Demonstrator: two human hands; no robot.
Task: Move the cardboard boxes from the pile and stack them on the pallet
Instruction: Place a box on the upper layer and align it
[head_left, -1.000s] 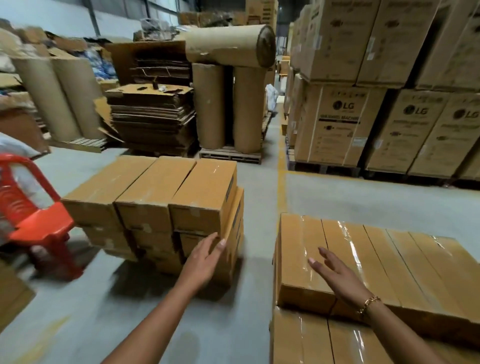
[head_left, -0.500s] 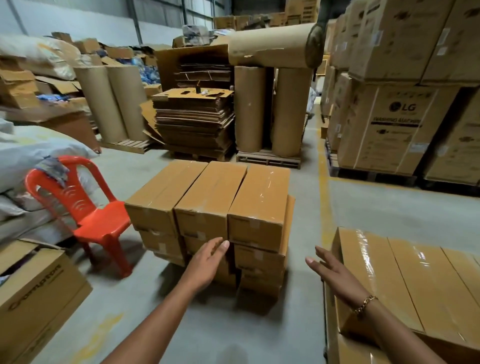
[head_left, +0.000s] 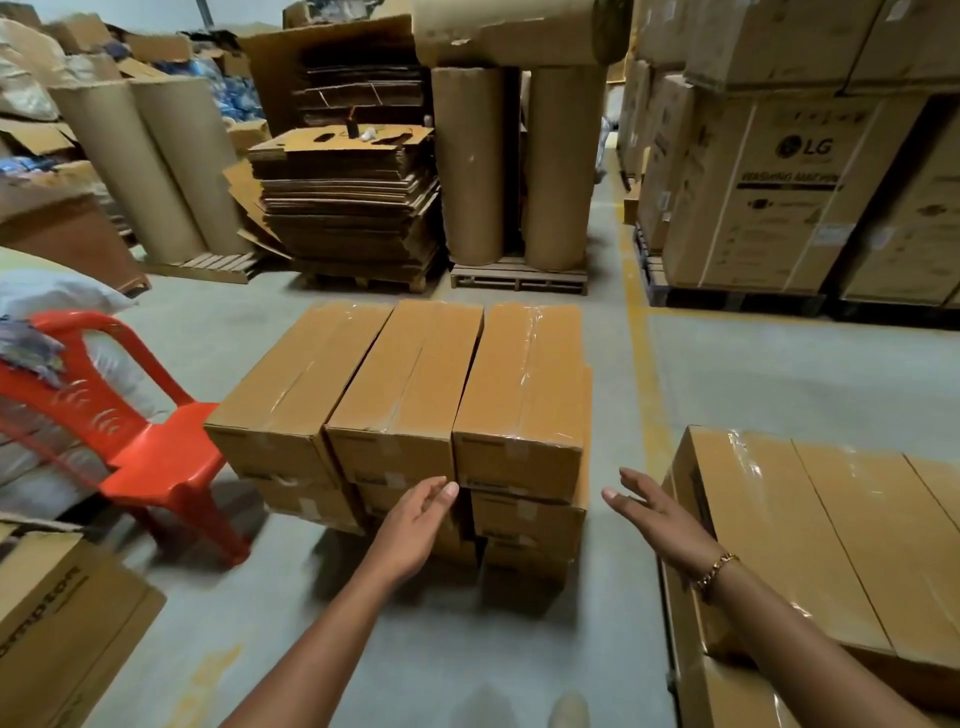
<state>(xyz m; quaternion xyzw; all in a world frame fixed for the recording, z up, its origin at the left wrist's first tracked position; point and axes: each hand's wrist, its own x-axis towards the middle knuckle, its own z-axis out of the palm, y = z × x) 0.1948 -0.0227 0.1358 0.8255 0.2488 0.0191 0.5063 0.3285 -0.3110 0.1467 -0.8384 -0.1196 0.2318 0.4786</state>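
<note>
My left hand (head_left: 415, 525) and right hand (head_left: 654, 514) are both empty, with fingers straight. They are spread to flank the rightmost top box (head_left: 524, 395) of the cardboard pile (head_left: 363, 374) on the floor ahead, probably my next lift. The taped stack (head_left: 831, 519) sits at my right. Compared with a moment ago, the pile is closer and centred.

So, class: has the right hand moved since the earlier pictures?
Yes. It was over the taped stack; now the right hand is left of it, over the floor, nearer the pile.
</note>
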